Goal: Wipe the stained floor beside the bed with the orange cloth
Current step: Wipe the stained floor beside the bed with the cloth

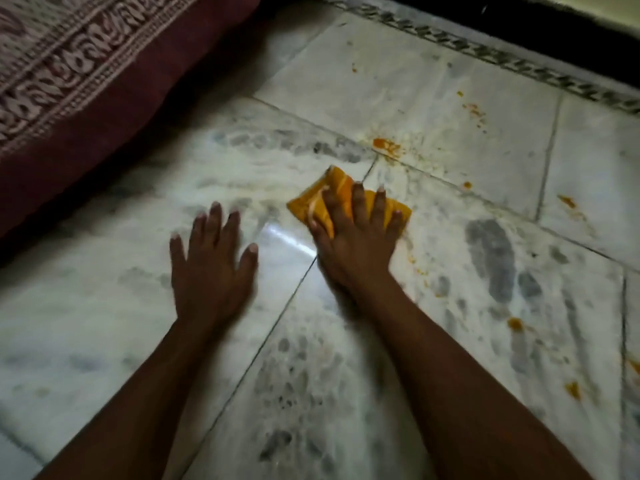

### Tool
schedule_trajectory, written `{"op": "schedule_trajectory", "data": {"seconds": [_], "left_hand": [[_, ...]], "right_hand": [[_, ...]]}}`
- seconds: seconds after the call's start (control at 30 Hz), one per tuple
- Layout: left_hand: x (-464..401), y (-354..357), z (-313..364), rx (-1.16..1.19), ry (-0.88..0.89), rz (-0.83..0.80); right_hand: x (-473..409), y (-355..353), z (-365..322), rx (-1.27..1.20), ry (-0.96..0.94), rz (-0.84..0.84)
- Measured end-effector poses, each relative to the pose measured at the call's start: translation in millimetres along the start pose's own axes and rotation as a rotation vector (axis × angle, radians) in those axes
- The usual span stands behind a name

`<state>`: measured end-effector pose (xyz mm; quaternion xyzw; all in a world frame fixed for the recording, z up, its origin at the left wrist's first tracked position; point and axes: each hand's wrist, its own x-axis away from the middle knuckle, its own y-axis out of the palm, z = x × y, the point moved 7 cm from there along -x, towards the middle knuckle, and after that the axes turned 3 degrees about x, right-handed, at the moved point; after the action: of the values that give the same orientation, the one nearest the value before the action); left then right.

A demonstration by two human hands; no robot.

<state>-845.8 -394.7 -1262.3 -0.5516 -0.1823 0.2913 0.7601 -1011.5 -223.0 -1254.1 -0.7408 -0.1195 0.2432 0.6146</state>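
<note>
A folded orange cloth lies on the white marble floor near the middle of the view. My right hand presses flat on it with fingers spread and straight, covering its near half. My left hand rests palm-down on the bare floor to the left of the cloth, fingers spread. An orange stain sits just beyond the cloth at a tile joint. Smaller orange spots trail to the far right, and more orange spots lie on the right side.
The bed's edge with a maroon patterned cover fills the upper left. A patterned floor border and a dark skirting run along the far side. Grey veins mark the marble tiles.
</note>
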Motion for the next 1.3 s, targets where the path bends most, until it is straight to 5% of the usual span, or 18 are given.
{"op": "schedule_trajectory", "data": {"seconds": [0.1,0.27,0.37,0.5,0.6,0.7,0.83,0.93,1.07,1.17,1.3], "left_hand": [[2,-6,1,0.013,0.004,0.017],[1,-8,1,0.026,-0.003,0.040],[2,-6,1,0.022,-0.014,0.040],[0,-8,2,0.026,-0.019,0.049],[0,-14,2,0.053,-0.012,0.048],[1,-16,2,0.058,-0.017,0.050],[0,-12,4,0.054,-0.016,0.044],[-1,-10,2,0.045,-0.014,0.046],[-1,-11,2,0.045,-0.024,0.023],[0,-15,5,0.053,-0.020,0.001],[-1,-11,4,0.035,-0.025,0.027]], "right_hand": [[20,-4,-24,-0.027,0.009,0.014],[93,-29,13,0.000,-0.275,-0.033],[44,-20,48,0.074,-0.061,-0.040],[-14,3,4,-0.007,0.174,-0.185],[43,-12,-38,-0.036,-0.091,-0.086],[130,-40,-9,-0.031,-0.275,-0.055],[99,-41,101,0.039,0.013,-0.088],[30,-15,95,0.037,0.296,-0.038],[64,-13,-4,-0.043,-0.061,0.007],[151,-50,8,-0.054,-0.260,-0.055],[125,-50,99,0.036,-0.055,-0.053]]}}
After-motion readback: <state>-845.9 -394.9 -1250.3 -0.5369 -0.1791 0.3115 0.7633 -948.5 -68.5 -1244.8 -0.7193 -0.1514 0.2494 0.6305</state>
